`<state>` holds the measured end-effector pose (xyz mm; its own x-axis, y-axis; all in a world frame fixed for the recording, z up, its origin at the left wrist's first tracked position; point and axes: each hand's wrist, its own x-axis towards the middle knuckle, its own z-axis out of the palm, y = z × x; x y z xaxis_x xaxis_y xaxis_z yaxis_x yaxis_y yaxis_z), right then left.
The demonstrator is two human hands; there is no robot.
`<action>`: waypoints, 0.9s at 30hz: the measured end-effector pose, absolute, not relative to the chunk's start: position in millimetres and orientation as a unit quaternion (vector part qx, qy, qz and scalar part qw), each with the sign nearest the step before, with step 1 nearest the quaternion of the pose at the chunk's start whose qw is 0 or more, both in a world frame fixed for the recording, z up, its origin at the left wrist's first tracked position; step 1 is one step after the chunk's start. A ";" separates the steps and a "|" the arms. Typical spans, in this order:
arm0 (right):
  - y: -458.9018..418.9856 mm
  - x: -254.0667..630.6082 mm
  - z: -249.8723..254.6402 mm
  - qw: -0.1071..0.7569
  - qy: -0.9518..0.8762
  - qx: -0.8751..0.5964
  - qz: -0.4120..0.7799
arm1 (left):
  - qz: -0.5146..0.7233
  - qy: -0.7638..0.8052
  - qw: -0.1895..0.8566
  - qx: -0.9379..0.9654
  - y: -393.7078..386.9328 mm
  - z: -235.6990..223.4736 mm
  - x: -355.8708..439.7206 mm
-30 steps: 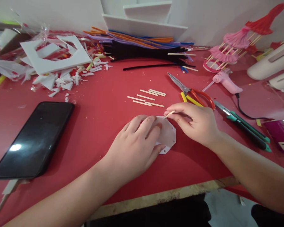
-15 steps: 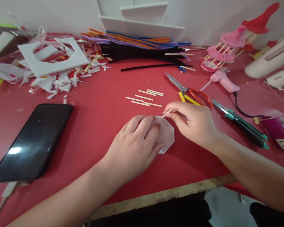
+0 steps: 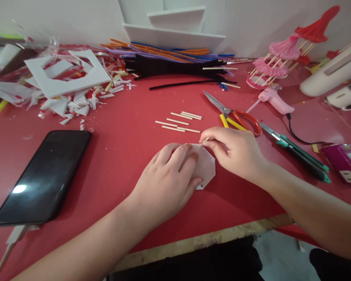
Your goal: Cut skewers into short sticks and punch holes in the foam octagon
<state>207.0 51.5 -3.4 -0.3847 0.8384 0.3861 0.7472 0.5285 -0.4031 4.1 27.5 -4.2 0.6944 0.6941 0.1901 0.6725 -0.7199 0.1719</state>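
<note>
Under my left hand point(image 3: 167, 175) lies a small white octagonal board point(image 3: 205, 167) with little holes near its corners. The fingers curl over its top and the thumb presses close to its lower edge, gripping it against the table; the hand hides its left part. At the board's upper right corner, my right hand point(image 3: 236, 150) pinches a short wooden stick point(image 3: 205, 140) between thumb and forefinger. Its lower end meets the board at that corner; whether it sits in a hole I cannot tell. Several loose wooden sticks point(image 3: 178, 121) lie just beyond my hands.
Right of my hands are scissors point(image 3: 222, 105), a utility knife point(image 3: 295, 152), a pink glue gun point(image 3: 276, 100) and a purple power socket point(image 3: 343, 164). A phone point(image 3: 42, 177) lies left. Behind are foam scraps point(image 3: 73, 88), pipe cleaners point(image 3: 175, 64) and a pink tiered model point(image 3: 276, 66).
My right hand's fingers have slid closer to the board along the wooden stick, so less of it shows. The left hand stays in place on the board.
</note>
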 end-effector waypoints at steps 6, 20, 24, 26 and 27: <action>52.3 207.4 -5.2 0.278 -0.831 -0.476 0.074 | 0.119 0.370 0.049 0.920 26.4 -3.7 4.0; 53.7 206.3 -2.8 0.265 -0.835 -0.476 0.083 | 0.115 0.372 0.051 0.920 27.3 -4.7 4.8; 53.0 206.2 -2.8 0.268 -0.833 -0.475 0.090 | 0.109 0.372 0.054 0.920 27.7 -4.2 4.5; 53.5 207.5 -3.3 0.270 -0.834 -0.471 0.095 | 0.110 0.371 0.052 0.921 27.3 -3.9 4.3; 53.9 208.2 -3.6 0.271 -0.834 -0.471 0.096 | 0.111 0.369 0.049 0.921 27.1 -3.9 4.3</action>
<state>208.2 53.9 -3.6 -0.4095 0.8371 0.3627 0.7335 0.5385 -0.4148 4.3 27.1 -3.9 0.7029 0.6910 0.1687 0.6695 -0.7228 0.1716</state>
